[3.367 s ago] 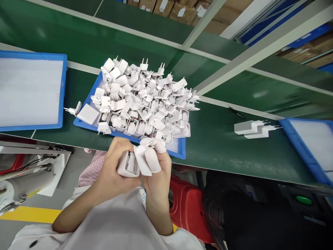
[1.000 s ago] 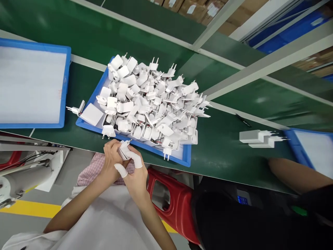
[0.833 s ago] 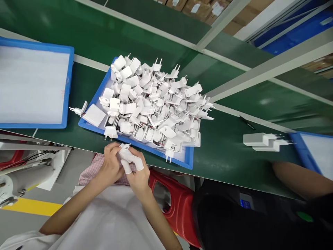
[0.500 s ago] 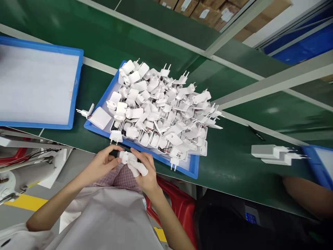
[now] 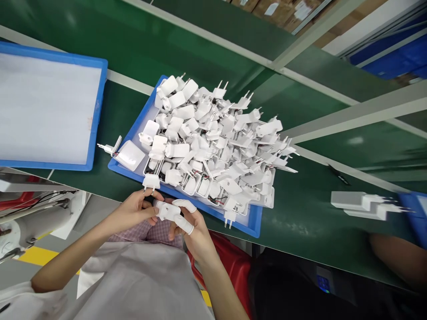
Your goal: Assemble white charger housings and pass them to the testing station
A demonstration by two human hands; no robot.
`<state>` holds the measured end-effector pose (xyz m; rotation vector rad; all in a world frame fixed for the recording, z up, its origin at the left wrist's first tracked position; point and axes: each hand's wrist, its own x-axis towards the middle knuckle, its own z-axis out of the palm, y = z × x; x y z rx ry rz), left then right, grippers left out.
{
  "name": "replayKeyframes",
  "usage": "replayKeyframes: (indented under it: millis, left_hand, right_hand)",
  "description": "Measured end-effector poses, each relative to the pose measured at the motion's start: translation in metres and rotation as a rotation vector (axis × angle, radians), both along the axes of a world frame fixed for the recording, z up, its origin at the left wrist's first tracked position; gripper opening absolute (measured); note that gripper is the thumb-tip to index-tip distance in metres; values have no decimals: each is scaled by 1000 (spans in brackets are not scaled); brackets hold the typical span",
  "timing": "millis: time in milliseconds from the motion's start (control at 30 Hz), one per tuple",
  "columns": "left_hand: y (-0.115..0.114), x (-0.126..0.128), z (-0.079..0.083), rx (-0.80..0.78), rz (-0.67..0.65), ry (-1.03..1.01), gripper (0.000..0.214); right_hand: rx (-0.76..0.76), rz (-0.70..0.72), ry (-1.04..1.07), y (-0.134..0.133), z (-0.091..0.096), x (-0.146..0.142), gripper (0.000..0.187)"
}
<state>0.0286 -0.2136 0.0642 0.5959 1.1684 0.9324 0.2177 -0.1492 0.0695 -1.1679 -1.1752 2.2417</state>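
Note:
Near the front rim of a blue tray [image 5: 126, 172], both hands are on a white power adapter [image 5: 167, 211]. My left hand [image 5: 135, 212] pinches its left end between thumb and fingers. On its right end, my right hand [image 5: 196, 231] grips with fingers in white finger cots; part of the adapter is hidden behind them. Many white two-pin plug adapters [image 5: 200, 138] are heaped in the tray, some with open housings and wires showing. One white housing [image 5: 130, 155] lies at the tray's left corner, its plug part [image 5: 111, 146] hanging over the rim by wires.
Another blue tray [image 5: 96, 115], lined with white, lies to the left. White adapters [image 5: 358, 202] and a dark pen-like item [image 5: 338, 174] are on the green table [image 5: 300, 231] at right. Another person's arm [image 5: 396, 258] is at the right edge. A pale post [image 5: 360, 111] rises behind.
My right hand's fingers have shifted on the adapter, and its cot-covered fingers are now spread on either side of it. The camera view has moved slightly, so the tray appears farther right.

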Motion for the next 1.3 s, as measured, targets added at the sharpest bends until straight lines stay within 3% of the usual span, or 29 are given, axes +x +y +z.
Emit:
replayKeyframes:
  millis: [267, 433, 533, 700, 833, 967, 1067, 1233, 1300]
  left_hand:
    - [5, -3, -1, -18, -21, 13, 44]
    - [5, 3, 4, -19, 9, 49, 46]
    - [3, 6, 6, 17, 40, 104, 45]
    - [-2, 10, 5, 56, 40, 172, 43]
    - [-6, 13, 8, 77, 30, 219, 44]
    - [-6, 13, 12, 65, 6, 240, 44]
    - [-3, 16, 9, 67, 11, 259, 44]
    - [-21, 26, -4, 196, 214, 489, 44]
    - [-39, 31, -6, 302, 232, 719, 47]
  right_hand:
    - [-11, -25, -18, 1, -3, -3, 39]
    - [223, 24, -104, -3, -4, -7, 29]
    - [456, 27, -190, -11, -5, -8, 17]
    - [1090, 89, -424, -18, -11, -6, 21]
    - [1352, 195, -371, -12, -10, 0, 25]
    - [1394, 308, -433, -7, -9, 3, 35]
    - [1436, 322, -420, -5, -15, 1, 32]
    - [1440, 147, -277, -6, -30, -8, 22]
    - [1253, 21, -173, -12, -29, -10, 11]
